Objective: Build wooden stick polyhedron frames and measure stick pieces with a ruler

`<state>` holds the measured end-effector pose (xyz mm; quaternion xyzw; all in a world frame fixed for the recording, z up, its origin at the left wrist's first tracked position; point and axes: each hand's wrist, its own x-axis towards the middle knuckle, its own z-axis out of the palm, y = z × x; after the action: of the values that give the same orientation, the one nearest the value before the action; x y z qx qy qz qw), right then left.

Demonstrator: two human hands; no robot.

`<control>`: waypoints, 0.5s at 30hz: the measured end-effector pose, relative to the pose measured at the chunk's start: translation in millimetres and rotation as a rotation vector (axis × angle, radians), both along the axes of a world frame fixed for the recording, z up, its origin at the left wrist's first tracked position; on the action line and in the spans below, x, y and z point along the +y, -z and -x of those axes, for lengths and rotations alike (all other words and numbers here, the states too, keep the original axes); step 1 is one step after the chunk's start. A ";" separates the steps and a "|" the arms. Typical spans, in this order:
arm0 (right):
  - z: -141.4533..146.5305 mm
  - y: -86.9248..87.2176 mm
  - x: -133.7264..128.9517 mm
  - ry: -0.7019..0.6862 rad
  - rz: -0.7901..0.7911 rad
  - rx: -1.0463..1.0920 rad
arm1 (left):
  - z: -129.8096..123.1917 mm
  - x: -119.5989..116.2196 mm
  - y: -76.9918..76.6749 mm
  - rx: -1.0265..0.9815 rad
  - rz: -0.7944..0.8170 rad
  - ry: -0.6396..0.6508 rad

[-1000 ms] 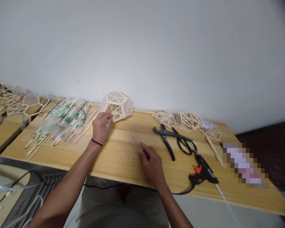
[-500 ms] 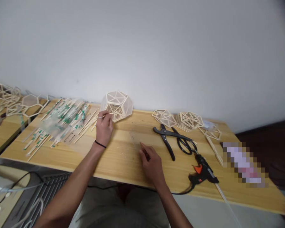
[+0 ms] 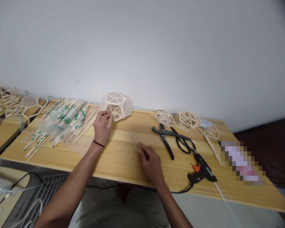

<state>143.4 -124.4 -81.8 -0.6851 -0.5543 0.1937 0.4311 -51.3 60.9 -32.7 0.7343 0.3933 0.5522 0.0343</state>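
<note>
My left hand (image 3: 103, 126), with a ring and a black wristband, is at the near opening of a faceted stick frame (image 3: 117, 96) with translucent panels. Its fingertips are pinched together; whatever is between them is too small to make out. Short stick pieces (image 3: 116, 110) lie inside that frame. Low over the table, my right hand (image 3: 150, 161) has thumb and forefinger closed on a clear plastic strip with faint marks, like a ruler (image 3: 133, 139). Loose thin sticks (image 3: 86, 125) lie left of my left hand.
Pliers (image 3: 165, 136), scissors (image 3: 184, 145) and a corded glue gun (image 3: 201, 169) lie to the right. Behind them sit flat stick frames (image 3: 190, 119). Plastic bags of sticks (image 3: 66, 115) and hexagonal frames (image 3: 30, 101) occupy the left. A wall (image 3: 142, 53) rises behind the table.
My left hand has shifted very slightly at the opening of the faceted frame. My right hand stays in almost the same place; the view has moved a little.
</note>
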 end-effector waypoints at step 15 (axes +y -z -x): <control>-4.5 -2.2 2.2 -0.017 0.026 0.021 | 26.8 -7.3 0.4 0.172 0.135 0.050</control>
<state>147.9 -122.2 -79.6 -0.6841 -0.5528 0.2117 0.4261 -78.1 53.7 -33.1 0.7846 0.4128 0.4583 0.0635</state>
